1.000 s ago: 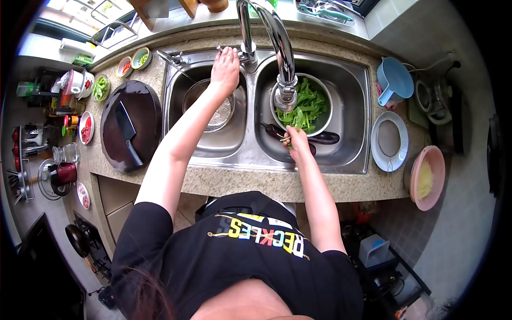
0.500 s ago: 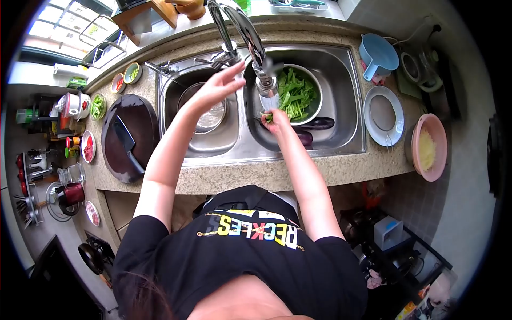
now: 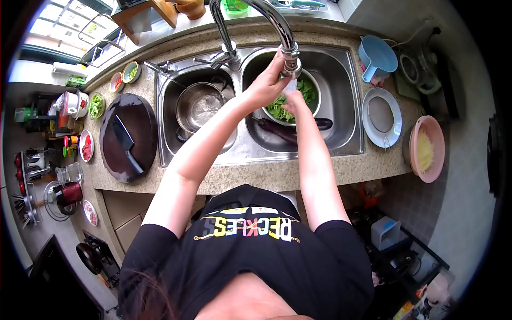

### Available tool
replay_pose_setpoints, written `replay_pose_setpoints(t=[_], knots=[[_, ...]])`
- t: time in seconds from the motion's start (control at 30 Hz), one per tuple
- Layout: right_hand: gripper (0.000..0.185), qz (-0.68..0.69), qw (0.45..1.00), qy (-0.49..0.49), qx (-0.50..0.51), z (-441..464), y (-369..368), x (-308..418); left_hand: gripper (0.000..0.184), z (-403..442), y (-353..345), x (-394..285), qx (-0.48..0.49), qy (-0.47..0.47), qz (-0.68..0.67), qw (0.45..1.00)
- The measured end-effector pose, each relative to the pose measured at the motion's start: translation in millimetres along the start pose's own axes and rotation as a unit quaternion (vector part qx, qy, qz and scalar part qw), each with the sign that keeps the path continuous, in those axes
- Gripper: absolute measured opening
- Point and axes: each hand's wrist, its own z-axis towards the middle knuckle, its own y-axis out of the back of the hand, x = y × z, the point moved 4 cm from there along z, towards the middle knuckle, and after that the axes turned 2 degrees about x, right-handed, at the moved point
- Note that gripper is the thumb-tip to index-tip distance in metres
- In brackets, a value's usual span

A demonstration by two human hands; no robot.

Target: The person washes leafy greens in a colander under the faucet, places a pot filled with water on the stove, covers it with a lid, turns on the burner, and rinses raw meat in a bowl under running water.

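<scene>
Left of a double-basin metal sink (image 3: pixel 261 156), a white bowl of red pieces (image 3: pixel 86 145) sits beyond a round, dark chopping board (image 3: pixel 141 122), with a knife (image 3: pixel 124 134) lying across it. In the sink's left basin is a two-handled metal pot (image 3: pixel 184 114). Over the sink's right basin, the person's left hand (image 3: pixel 266 85) is raised to the spout end of a chrome faucet (image 3: pixel 277 24); whether its fingers close around the spout cannot be told. Just beside and below, apart from it, the right hand (image 3: pixel 292 104) is under running water (image 3: pixel 289 87), fingers bent; whether it holds anything cannot be told. Beneath it, in the sink's right basin, leafy greens (image 3: pixel 309 93) fill a metal bowl (image 3: pixel 319 96), with dark purple eggplants (image 3: pixel 280 130) on its near side. Right of the sink are a blue dipper (image 3: pixel 378 56), a white plate (image 3: pixel 394 128) bearing a strainer (image 3: pixel 381 113), and, farthest right, a pink basin (image 3: pixel 440 141) of pale yellow shreds (image 3: pixel 424 150).
</scene>
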Motion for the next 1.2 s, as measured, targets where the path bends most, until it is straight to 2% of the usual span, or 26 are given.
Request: replay_pose_setpoints(t=[0.03, 0.07, 0.1, 0.17, 0.2, 0.23, 0.27, 0.33, 0.37, 0.43, 0.47, 0.5, 0.57, 0.67, 0.8, 0.9, 0.97, 1.07, 1.2], knots=[[0.036, 0.058, 0.998, 0.020, -0.028, -2.3, 6.9, 3.2, 0.082, -7.6, 9.2, -3.4, 0.003, 0.001, -0.001, 1.000], [0.036, 0.058, 0.998, 0.021, -0.028, -4.9, 11.5, 6.6, 0.082, -14.9, 19.7, 1.3, -0.026, -0.001, -0.017, 1.000], [0.035, 0.009, 0.999, 0.030, -0.022, -6.6, 14.5, 11.1, 0.079, -23.2, 35.4, 9.4, -0.056, 0.031, 0.050, 0.997], [0.034, -0.039, 0.998, 0.035, -0.015, -0.5, 17.8, 7.0, 0.051, -36.9, 74.9, 48.1, -0.141, 0.141, 0.127, 0.972], [0.033, 0.017, 0.999, 0.029, 0.006, 11.2, 18.3, -5.2, 0.038, -40.3, 95.7, 55.8, -0.180, 0.126, 0.212, 0.952], [0.033, 0.071, 0.997, 0.023, 0.028, 18.2, 18.5, -12.4, 0.035, -44.7, 114.8, 70.1, -0.221, 0.088, 0.336, 0.911], [0.033, 0.072, 0.997, 0.022, 0.028, 14.1, 16.0, -9.8, 0.035, -46.0, 130.1, 77.7, -0.238, 0.095, 0.405, 0.878], [0.032, 0.174, 0.985, 0.008, -0.004, -2.5, 4.1, -7.8, 0.035, -44.8, 152.2, 96.8, -0.203, 0.113, 0.527, 0.817], [0.032, 0.176, 0.984, 0.009, -0.011, -2.8, 0.2, -7.6, 0.035, -43.1, 157.9, 105.9, -0.184, 0.129, 0.578, 0.784], [0.033, 0.130, 0.991, -0.042, -0.010, -1.9, -1.6, -9.9, 0.026, -40.3, 169.2, 122.9, -0.121, 0.277, 0.518, 0.800], [0.032, 0.159, 0.986, -0.036, -0.021, 2.1, -2.4, -15.2, 0.021, -37.2, 175.8, 137.1, -0.098, 0.251, 0.533, 0.802], [0.032, 0.186, 0.982, -0.029, -0.030, 4.2, -3.7, -17.1, 0.022, -33.2, 171.2, 124.2, -0.121, 0.258, 0.523, 0.803], [0.032, 0.154, 0.987, -0.048, -0.010, 11.6, 1.1, -20.3, 0.022, -35.8, 167.2, 120.0, -0.110, 0.277, 0.530, 0.794], [0.029, 0.232, 0.972, -0.016, -0.039, 23.7, 2.9, -27.0, 0.019, -49.4, 148.4, 107.9, -0.126, 0.255, 0.526, 0.802], [0.022, 0.268, 0.961, -0.020, -0.059, 19.2, 5.2, -28.6, 0.028, -70.4, 132.5, 103.6, -0.163, 0.152, 0.505, 0.834], [0.020, 0.299, 0.950, -0.035, -0.089, 2.4, 0.1, -17.9, 0.035, -82.2, 126.2, 108.5, -0.170, 0.161, 0.474, 0.849], [0.022, 0.252, 0.962, -0.051, -0.091, -0.6, 2.9, -17.0, 0.041, -87.7, 123.7, 107.4, -0.162, 0.158, 0.483, 0.846], [0.023, 0.304, 0.951, -0.019, -0.061, -6.1, 0.5, -7.2, 0.049, -88.6, 122.3, 105.6, -0.135, 0.179, 0.523, 0.823], [0.032, 0.283, 0.959, 0.005, -0.027, -13.8, 8.3, -10.5, 0.054, -93.0, 124.2, 107.5, -0.111, 0.223, 0.488, 0.837]])
